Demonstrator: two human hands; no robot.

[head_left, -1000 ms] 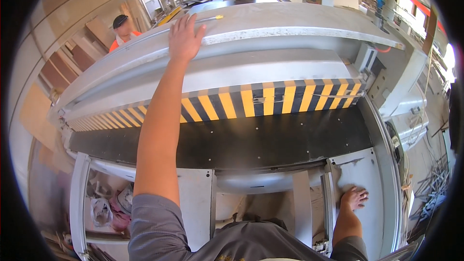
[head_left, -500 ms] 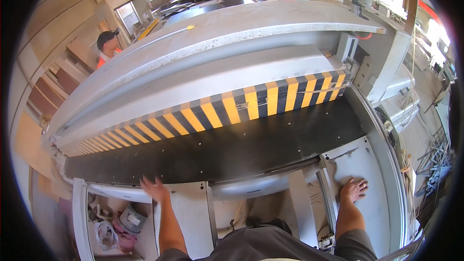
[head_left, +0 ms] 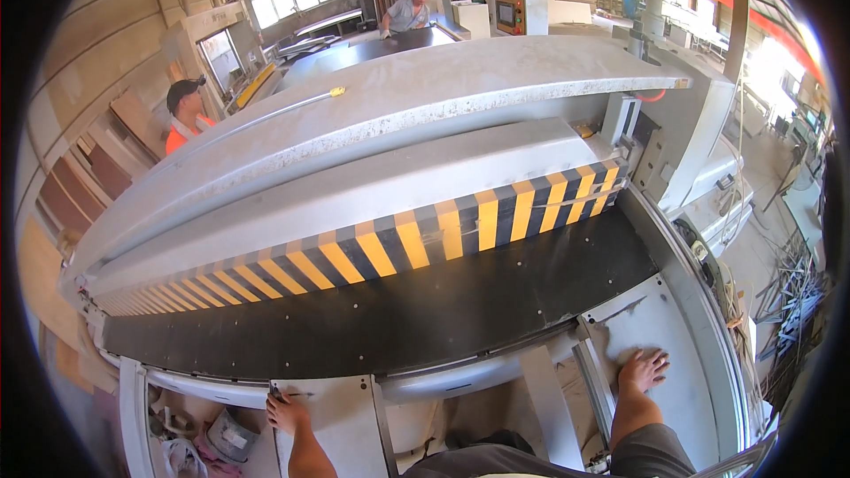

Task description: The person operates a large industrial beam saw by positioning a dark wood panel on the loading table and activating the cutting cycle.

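Observation:
At the left corner of a grey metal table panel, my left hand rests with its fingers bent at the panel's edge. A small dark patch shows by the fingertips; whether it is a held thing I cannot make out. My right hand lies palm down on the right grey panel, fingers spread, with nothing in it. Beyond both hands stretches a black bed dotted with small light spots. A yellow-and-black striped beam of the large grey machine crosses above the bed.
Below the left panel's side, a grey bucket and bags sit in a gap. A metal bar spans the middle opening. One person in an orange vest stands far left; another leans over a sheet. Scrap strips lie at right.
My left hand has come down from above the panel onto its left corner. My right hand stays flat on the right panel. The whole view has shifted slightly.

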